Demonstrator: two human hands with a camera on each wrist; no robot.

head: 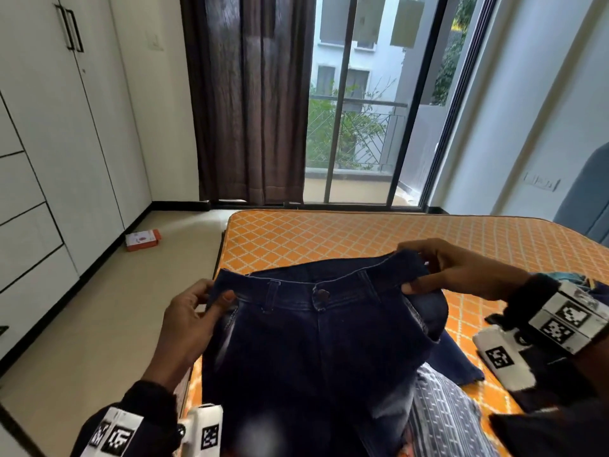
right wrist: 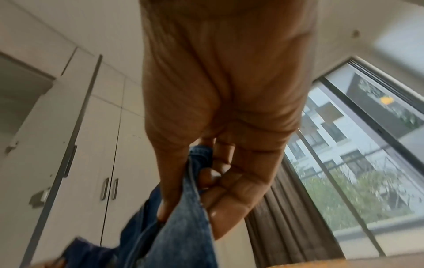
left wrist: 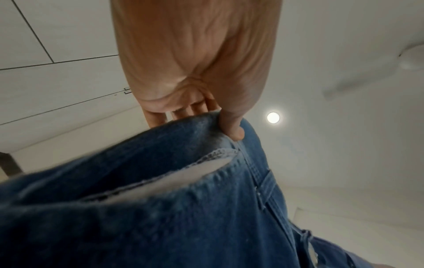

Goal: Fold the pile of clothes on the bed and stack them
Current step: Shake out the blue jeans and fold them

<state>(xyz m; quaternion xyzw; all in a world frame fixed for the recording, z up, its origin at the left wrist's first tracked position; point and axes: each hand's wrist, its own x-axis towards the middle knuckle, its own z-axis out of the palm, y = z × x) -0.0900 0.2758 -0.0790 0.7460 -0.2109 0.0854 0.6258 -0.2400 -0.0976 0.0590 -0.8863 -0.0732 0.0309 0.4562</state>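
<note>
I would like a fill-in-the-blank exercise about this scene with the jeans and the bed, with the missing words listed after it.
1. Both hands hold the dark blue jeans by the ____.
2. The left hand pinches the denim between the fingers and the ____.
3. The right hand grips the jeans above the mattress, which is white and ____.
4. A grey patterned garment lies ____ the jeans.

Missing words: waistband; thumb; orange; under

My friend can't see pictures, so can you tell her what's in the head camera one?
Two hands hold up dark blue jeans by the waistband, the left hand pinching one end and the right hand the other. They hang over an orange patterned bed, with a grey patterned cloth beside them.
</note>
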